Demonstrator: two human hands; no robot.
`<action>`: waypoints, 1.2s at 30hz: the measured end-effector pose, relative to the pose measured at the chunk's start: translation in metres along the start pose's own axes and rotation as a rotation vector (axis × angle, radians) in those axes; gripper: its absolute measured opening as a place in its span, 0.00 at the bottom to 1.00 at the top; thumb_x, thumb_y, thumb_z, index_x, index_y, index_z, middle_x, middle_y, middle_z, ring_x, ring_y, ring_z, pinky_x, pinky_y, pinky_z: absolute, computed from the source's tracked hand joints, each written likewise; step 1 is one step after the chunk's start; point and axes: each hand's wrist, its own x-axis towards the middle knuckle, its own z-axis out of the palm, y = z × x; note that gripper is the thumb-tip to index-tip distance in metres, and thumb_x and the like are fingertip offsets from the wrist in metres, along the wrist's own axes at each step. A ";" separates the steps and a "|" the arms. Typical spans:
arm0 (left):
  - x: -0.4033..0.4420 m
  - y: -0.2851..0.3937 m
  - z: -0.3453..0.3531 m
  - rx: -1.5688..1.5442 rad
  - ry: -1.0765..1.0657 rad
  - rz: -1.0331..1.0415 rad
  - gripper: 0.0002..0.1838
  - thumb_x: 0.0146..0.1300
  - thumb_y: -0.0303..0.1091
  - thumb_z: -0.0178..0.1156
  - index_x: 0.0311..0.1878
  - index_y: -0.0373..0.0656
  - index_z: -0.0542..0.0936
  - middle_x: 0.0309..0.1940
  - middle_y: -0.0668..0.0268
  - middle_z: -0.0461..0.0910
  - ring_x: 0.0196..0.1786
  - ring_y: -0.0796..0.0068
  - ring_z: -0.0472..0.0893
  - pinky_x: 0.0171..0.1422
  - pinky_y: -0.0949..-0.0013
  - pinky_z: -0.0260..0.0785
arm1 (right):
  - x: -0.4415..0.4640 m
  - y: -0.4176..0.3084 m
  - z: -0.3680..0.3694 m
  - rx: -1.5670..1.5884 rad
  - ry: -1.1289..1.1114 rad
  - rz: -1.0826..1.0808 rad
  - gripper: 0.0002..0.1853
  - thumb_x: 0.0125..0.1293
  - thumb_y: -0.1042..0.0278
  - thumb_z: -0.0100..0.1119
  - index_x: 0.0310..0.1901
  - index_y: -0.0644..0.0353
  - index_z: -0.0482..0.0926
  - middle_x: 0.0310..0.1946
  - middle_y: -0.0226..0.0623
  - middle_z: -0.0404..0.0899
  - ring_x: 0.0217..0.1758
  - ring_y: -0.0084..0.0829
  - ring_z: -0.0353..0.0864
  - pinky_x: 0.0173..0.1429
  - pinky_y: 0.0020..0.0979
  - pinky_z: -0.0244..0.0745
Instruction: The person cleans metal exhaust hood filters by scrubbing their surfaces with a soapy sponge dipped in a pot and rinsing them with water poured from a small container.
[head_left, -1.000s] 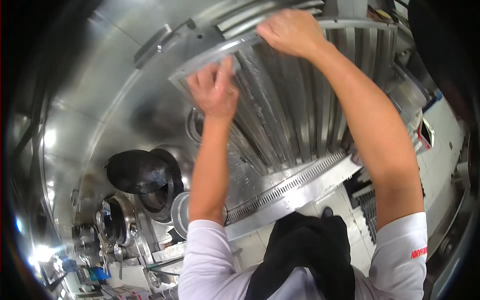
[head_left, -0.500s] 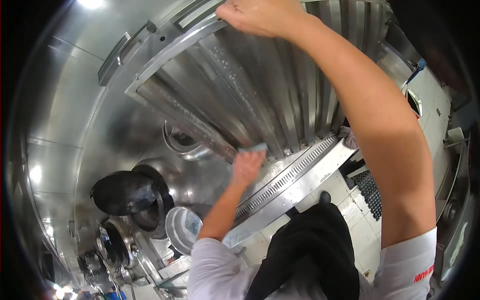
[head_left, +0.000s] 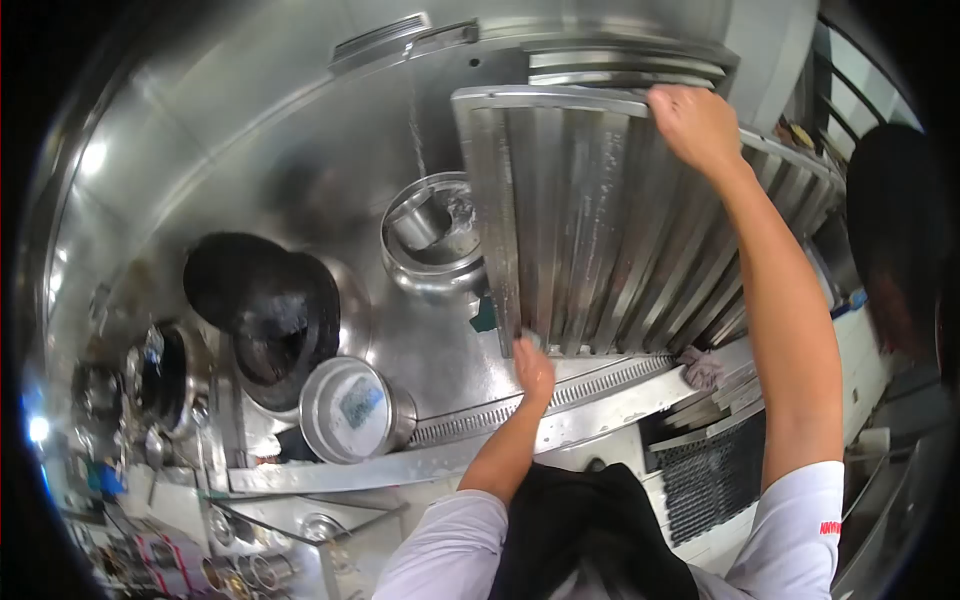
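Note:
A ridged metal baffle filter (head_left: 590,215) stands upright on the steel counter, its slats running top to bottom. High on its top rim, my right hand (head_left: 697,125) is closed around the edge. My left hand (head_left: 535,370) is at the filter's lower left corner, closed on a small pale scouring pad (head_left: 529,341) that is blurred and mostly hidden by the fingers. Left of the filter, water runs into a steel pot (head_left: 432,270) with a metal cup (head_left: 420,220) inside. A dark green piece (head_left: 485,313) shows beside the filter's left edge.
A steel basin (head_left: 312,405) holds whitish liquid and a blue-green pad (head_left: 362,402). Black woks (head_left: 250,285) are stacked behind it. A slotted drain (head_left: 600,379) follows the counter's front edge, with a crumpled cloth (head_left: 702,368) at its right. A black mat (head_left: 712,490) lies on the floor.
My view has turned, so the filter appears further right and more upright. My left hand has moved down to its lower left corner. The right hand still grips the top rim.

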 end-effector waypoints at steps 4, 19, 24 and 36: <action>-0.020 -0.008 -0.070 0.039 -0.073 0.034 0.18 0.59 0.20 0.50 0.54 0.33 0.74 0.47 0.43 0.74 0.53 0.42 0.74 0.60 0.45 0.66 | 0.001 -0.005 -0.009 0.006 -0.091 0.035 0.23 0.67 0.56 0.36 0.30 0.58 0.82 0.33 0.48 0.84 0.38 0.56 0.81 0.42 0.53 0.75; 0.098 -0.195 -0.393 0.750 -0.820 -0.434 0.31 0.57 0.38 0.58 0.67 0.46 0.74 0.61 0.46 0.78 0.66 0.44 0.75 0.72 0.52 0.65 | 0.022 -0.079 -0.008 0.253 -0.254 -0.197 0.37 0.65 0.29 0.51 0.46 0.64 0.80 0.37 0.52 0.84 0.47 0.55 0.82 0.52 0.51 0.75; 0.175 0.012 -0.404 -0.020 -0.493 -0.231 0.23 0.55 0.33 0.63 0.56 0.40 0.82 0.48 0.54 0.84 0.52 0.60 0.82 0.60 0.64 0.71 | 0.021 -0.075 -0.006 0.268 -0.176 -0.266 0.29 0.67 0.38 0.58 0.47 0.63 0.80 0.40 0.52 0.84 0.45 0.55 0.82 0.50 0.50 0.76; 0.235 0.260 -0.099 -0.190 0.591 0.615 0.32 0.44 0.23 0.56 0.59 0.39 0.80 0.54 0.53 0.77 0.54 0.48 0.74 0.60 0.48 0.64 | 0.015 -0.070 -0.003 0.274 -0.096 -0.345 0.21 0.69 0.52 0.59 0.55 0.60 0.80 0.47 0.48 0.84 0.52 0.52 0.81 0.55 0.48 0.75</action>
